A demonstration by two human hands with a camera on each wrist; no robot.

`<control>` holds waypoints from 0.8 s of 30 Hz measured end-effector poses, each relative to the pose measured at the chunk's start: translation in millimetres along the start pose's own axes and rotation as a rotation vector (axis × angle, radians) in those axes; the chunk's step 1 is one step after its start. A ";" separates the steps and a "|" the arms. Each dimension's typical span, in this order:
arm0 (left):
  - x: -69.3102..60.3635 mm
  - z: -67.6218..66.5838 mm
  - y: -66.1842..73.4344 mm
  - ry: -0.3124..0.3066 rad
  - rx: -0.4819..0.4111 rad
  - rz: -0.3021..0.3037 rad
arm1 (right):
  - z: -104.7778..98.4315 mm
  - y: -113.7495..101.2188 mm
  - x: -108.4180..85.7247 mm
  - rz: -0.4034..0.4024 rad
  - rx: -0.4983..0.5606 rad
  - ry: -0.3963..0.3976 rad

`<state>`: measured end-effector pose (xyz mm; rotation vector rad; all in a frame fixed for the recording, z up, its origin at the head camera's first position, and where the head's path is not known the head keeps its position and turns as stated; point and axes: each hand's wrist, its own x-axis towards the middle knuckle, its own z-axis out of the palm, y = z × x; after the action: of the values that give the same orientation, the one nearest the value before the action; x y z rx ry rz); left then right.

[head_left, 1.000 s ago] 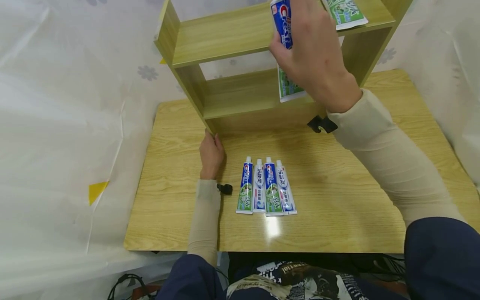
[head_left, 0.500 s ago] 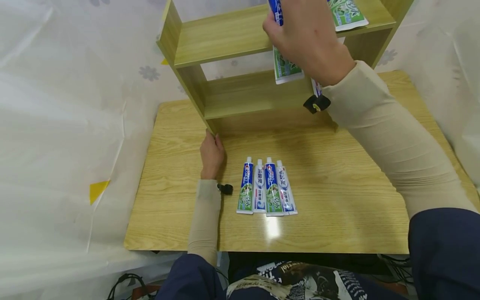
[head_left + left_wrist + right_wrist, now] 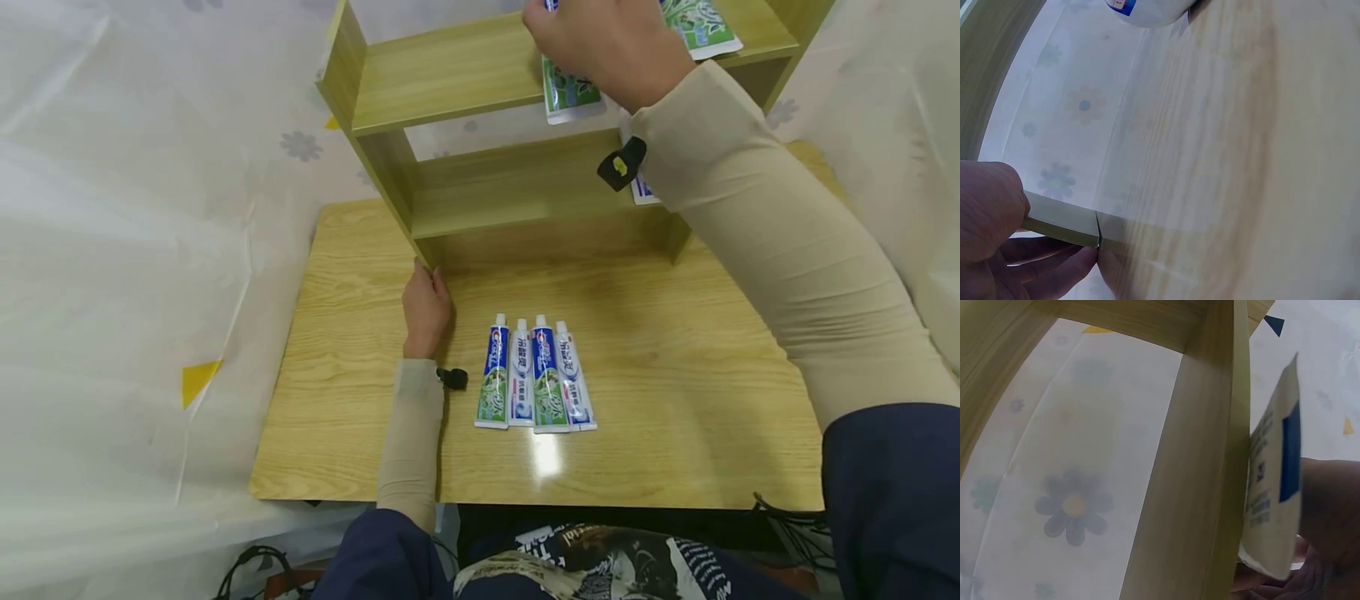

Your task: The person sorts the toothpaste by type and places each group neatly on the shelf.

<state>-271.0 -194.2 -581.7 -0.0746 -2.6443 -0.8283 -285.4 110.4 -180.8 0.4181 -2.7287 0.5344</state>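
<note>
My right hand (image 3: 611, 50) grips a blue-and-green Crest toothpaste tube (image 3: 572, 93) at the upper board of the wooden shelf (image 3: 450, 75). The tube's lower end hangs past that board's front edge; its cap end is hidden by the hand or out of frame. In the right wrist view the tube's pale back (image 3: 1272, 487) lies close beside the board edge. Down at the shelf's lower left corner, my left hand (image 3: 426, 312) holds the side panel, thumb on one face and fingers on the other, as the left wrist view shows (image 3: 991, 219).
Several toothpaste tubes (image 3: 549, 383) lie side by side on the wooden table (image 3: 675, 417), caps toward the shelf. Another green tube (image 3: 703, 32) rests on the upper board at right. A white tube (image 3: 643, 190) sticks out over the lower board, partly behind the right sleeve.
My right hand has moved up and away with the toothpaste tube, onto the upper board's level. The white tube below has come into sight. My left hand stays at the shelf corner.
</note>
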 end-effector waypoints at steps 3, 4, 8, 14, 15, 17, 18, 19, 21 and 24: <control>-0.4 -0.1 1.7 -0.015 -0.008 -0.012 | -4.0 0.2 1.0 0.073 0.001 -0.087; -0.4 -0.4 2.4 -0.016 -0.007 -0.014 | -4.9 0.3 1.5 0.093 0.002 -0.111; -0.4 -1.9 5.2 -0.019 -0.001 -0.015 | -5.2 2.2 5.1 0.139 0.012 -0.162; -2.0 -2.3 7.1 -0.019 0.006 -0.025 | -1.1 4.2 12.1 0.191 0.018 -0.191; -2.5 -2.0 7.0 -0.017 0.007 -0.023 | -0.4 4.1 13.1 0.193 0.007 -0.188; -3.8 -1.5 7.0 -0.014 0.009 -0.017 | 0.3 3.8 14.7 0.203 -0.013 -0.200; -4.3 -0.9 7.0 -0.012 0.008 -0.013 | 0.6 4.3 15.5 0.183 -0.030 -0.191; -4.7 -0.3 6.9 -0.010 0.007 -0.007 | 0.8 4.4 16.2 0.176 -0.047 -0.189; -5.2 1.1 6.8 -0.007 0.005 0.003 | 0.5 5.0 18.1 0.153 -0.070 -0.188; -4.9 2.8 6.8 0.000 0.006 0.015 | 0.0 6.0 22.3 0.095 -0.106 -0.167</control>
<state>-266.2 -186.7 -582.0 -0.0921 -2.6429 -0.8151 -307.6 110.8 -174.5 0.3214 -2.9336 0.3922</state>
